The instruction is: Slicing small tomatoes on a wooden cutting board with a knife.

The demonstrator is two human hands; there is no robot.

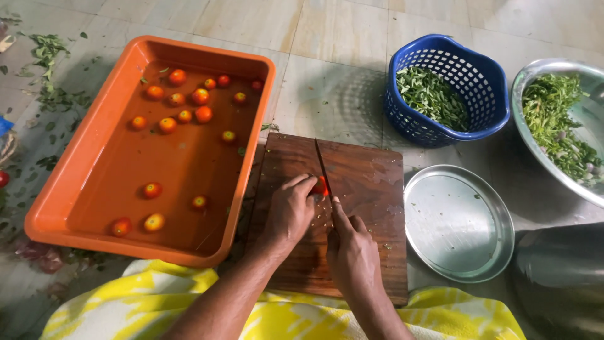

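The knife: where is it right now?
Head view, centre: the knife lies over the wooden cutting board, held by the right hand, blade against the tomato.

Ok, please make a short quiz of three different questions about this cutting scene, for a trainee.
1. True or false: the left hand steadies a tomato on the wooden cutting board.
2. What does the right hand hold?
3. The whole tomatoes lie in: A) the blue basket B) the orange tray C) the steel plate

Key: 1 true; 2 a knife; 3 B
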